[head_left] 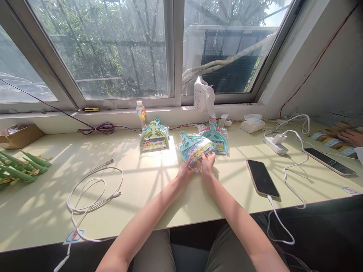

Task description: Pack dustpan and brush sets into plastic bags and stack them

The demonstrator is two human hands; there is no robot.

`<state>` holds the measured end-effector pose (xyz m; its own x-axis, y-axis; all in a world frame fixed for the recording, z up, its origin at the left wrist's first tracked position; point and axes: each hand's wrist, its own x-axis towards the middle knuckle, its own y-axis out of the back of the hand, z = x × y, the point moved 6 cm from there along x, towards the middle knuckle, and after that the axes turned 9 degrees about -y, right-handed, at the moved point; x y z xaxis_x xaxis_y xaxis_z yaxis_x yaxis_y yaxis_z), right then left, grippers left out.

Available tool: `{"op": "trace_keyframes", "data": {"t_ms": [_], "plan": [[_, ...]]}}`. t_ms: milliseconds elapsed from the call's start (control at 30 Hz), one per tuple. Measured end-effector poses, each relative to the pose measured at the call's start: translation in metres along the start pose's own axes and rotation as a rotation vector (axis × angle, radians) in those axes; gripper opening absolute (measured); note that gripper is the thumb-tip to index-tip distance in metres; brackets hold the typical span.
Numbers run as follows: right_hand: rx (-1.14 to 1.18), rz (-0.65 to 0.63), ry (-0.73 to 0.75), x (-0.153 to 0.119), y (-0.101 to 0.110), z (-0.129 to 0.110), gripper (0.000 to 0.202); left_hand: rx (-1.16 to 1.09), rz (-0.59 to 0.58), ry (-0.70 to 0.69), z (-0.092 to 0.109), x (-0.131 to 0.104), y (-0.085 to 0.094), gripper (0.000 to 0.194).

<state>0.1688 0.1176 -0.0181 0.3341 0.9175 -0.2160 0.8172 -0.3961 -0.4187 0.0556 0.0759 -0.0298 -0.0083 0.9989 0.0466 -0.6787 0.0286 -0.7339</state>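
Note:
Both my hands hold a teal mini dustpan and brush set [195,145] in clear plastic wrap, tilted over the table. My left hand [185,168] grips its lower left edge. My right hand [208,162] has its fingers closed on the lower right part, over the printed label. Just behind, to the right, lie a teal wrapped set [215,138] and a pink one [224,131], partly hidden and overlapping. To the left, a yellow-green wrapped set [153,136] lies over another teal one [161,126].
A bottle [141,112] and a tissue pack [203,96] stand near the window. White cable loops [93,189] lie left, beside green bundles [19,166] and a cardboard box [22,136]. On the right are a charging phone [262,179], a power strip [275,144] and another person's hand [351,136].

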Motion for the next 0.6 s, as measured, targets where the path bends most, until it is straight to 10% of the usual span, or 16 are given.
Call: {"op": "trace_keyframes", "data": {"t_ms": [233,600], "plan": [[0.091,-0.224,-0.032,-0.019,-0.02,0.0,0.051,0.267,0.177,-0.229,0.054,0.002,0.011,0.055],[-0.054,-0.34,0.025,-0.011,-0.029,-0.014,0.035,0.409,0.181,-0.221,0.077,-0.002,0.018,0.059]]}}
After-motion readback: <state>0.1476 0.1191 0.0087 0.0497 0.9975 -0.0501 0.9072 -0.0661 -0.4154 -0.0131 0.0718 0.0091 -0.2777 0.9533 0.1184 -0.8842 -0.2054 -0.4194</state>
